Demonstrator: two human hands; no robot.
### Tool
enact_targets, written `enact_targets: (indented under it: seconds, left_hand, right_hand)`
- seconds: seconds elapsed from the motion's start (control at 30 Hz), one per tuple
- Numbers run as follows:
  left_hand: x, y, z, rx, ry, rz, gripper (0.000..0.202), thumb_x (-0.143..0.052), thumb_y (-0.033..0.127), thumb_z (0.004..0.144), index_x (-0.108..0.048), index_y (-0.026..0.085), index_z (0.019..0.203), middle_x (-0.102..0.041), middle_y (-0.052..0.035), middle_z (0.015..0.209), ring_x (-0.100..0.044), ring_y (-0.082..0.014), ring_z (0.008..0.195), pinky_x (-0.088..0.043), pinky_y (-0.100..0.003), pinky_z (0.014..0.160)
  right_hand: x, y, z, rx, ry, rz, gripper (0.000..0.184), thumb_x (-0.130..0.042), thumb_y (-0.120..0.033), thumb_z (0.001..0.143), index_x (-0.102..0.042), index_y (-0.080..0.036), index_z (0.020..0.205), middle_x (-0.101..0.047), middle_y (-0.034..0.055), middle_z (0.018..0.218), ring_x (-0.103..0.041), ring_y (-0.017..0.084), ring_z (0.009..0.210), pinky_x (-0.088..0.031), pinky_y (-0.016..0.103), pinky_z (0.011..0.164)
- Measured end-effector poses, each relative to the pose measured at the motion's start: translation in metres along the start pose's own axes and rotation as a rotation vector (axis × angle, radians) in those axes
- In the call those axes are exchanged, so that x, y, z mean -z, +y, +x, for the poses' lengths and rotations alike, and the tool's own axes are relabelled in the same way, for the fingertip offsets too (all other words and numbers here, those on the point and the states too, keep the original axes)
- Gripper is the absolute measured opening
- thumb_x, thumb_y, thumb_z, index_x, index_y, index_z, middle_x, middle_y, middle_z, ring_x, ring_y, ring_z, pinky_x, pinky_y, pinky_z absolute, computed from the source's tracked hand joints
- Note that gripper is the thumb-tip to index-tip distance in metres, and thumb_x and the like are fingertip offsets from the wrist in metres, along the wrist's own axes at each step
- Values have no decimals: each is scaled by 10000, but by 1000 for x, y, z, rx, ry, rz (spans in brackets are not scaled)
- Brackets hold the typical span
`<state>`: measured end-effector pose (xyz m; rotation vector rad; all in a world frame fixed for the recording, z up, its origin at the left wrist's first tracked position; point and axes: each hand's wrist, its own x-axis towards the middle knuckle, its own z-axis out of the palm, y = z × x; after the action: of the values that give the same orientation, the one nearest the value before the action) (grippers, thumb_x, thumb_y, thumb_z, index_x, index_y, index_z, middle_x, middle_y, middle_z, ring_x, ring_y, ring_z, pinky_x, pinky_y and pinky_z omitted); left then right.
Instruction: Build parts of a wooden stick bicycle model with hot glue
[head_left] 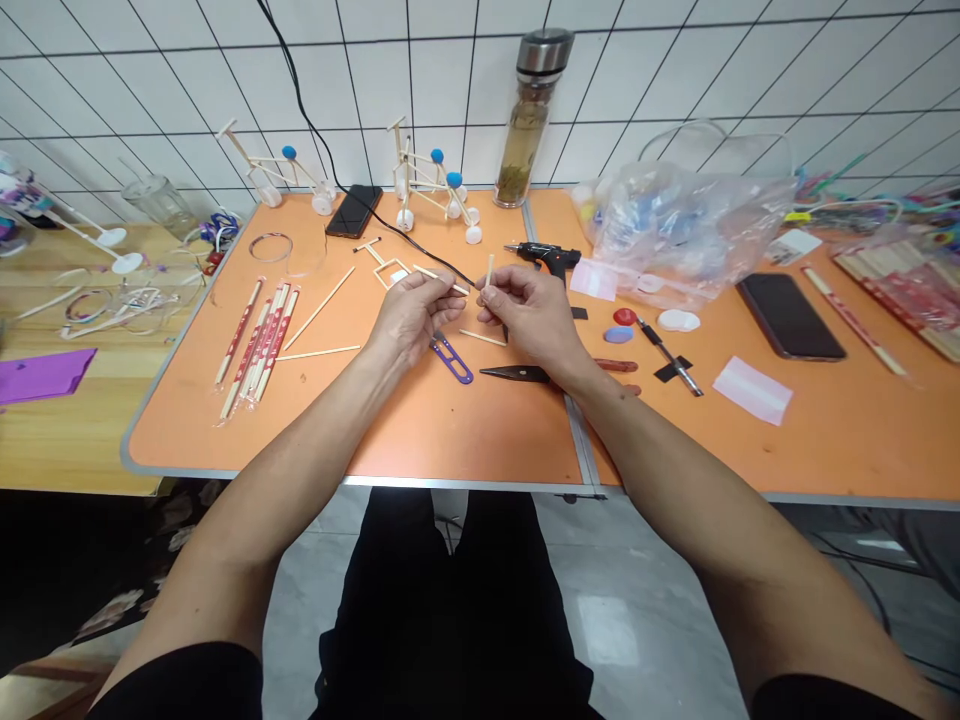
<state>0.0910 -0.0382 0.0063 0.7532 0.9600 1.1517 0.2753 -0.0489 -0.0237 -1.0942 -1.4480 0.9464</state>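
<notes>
Over the orange table (420, 430), my left hand (411, 315) pinches a thin wooden stick (441, 280) that lies nearly level and points right. My right hand (531, 310) pinches a short wooden stick (490, 270) held upright, its lower end close to the tip of the other stick. Both hands hover just above the table. Below them lie a purple clip-like tool (452, 360), a loose short stick (482, 338) and black pliers (517, 374). A black glue gun (546, 257) lies just behind my right hand.
Wrapped chopsticks (259, 345) and bare sticks lie at the left. Two stick models with blue caps (431, 190) stand at the back near a phone (354, 211) and a tea bottle (529, 125). At the right are a plastic bag (675, 230), another phone (789, 316) and bottle caps (619, 326).
</notes>
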Motion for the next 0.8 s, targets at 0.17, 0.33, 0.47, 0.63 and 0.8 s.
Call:
enact_targets:
  seconds: [0.17, 0.33, 0.47, 0.63, 0.8]
  left_hand:
    - [0, -3, -1, -14, -28, -8, 198, -868, 123, 930, -691, 158, 849, -798, -11, 769, -732, -67, 618, -609, -154, 676]
    - [0, -6, 1, -50, -51, -55, 146, -759, 14, 957, -723, 135, 883, -813, -31, 784, -757, -79, 651, -641, -174, 741]
    - [0, -5, 2, -52, -33, -45, 155, -788, 27, 950, -725, 145, 871, -813, -20, 793, -765, -78, 667, -643, -170, 765]
    - [0, -3, -1, -33, -61, 22, 149, -864, 109, 922, -736, 148, 856, -804, -16, 794, -724, -63, 632, -595, -150, 671]
    - [2, -5, 0, -67, -104, 131, 128, -916, 183, 878, -792, 152, 879, -737, 17, 690, -648, -55, 568, -512, -147, 566]
  right_hand:
    - [0, 4, 0, -25, -36, -16, 413, -906, -609, 870, -759, -233, 955, -768, 18, 862, -741, 179, 721, -656, 340, 724]
    - [0, 4, 0, -5, -34, -50, 316, -874, -508, 884, -748, -227, 951, -759, 11, 853, -746, 181, 716, -620, 322, 686]
    - [-1, 4, 0, -6, -25, -41, 292, -875, -475, 868, -731, -231, 941, -751, 4, 846, -739, 180, 716, -614, 319, 684]
    - [-1, 4, -2, -2, -60, -127, 276, -811, -493, 928, -774, -223, 973, -759, 8, 837, -715, 186, 709, -574, 313, 662]
    - [3, -7, -6, 103, -151, -410, 227, -666, -360, 1032, -846, -223, 1010, -770, 12, 814, -671, 203, 732, -504, 330, 703]
